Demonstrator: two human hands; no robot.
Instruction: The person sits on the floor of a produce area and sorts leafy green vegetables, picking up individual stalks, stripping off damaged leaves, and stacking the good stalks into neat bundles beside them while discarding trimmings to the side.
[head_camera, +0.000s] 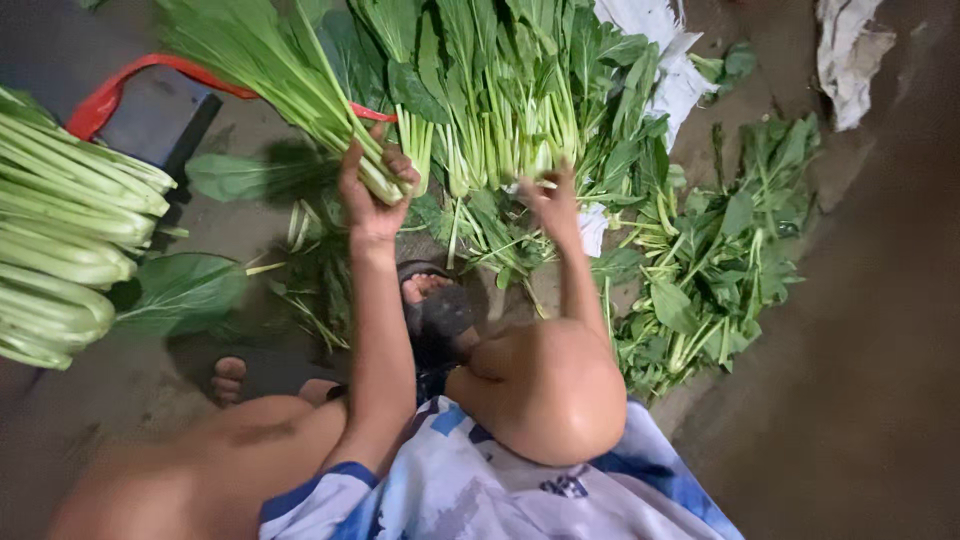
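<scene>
Head view, left hand (372, 195) clamped round a bunch of greens (290, 75) by its stems, right hand (553, 205) reaching into the pile of greens (510, 90) just beside — fingers on stems, grip unclear, scraps (710, 270) right of it.

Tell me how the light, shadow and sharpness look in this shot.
Head view: light falls brightest on the upright greens and the pale stalks at the left edge; the ground at right sinks into dark shadow. The left hand, gripping a bunch of greens, is fairly sharp; the right hand is softer. Wide-angle lens stretches the knees near the bottom.
</scene>
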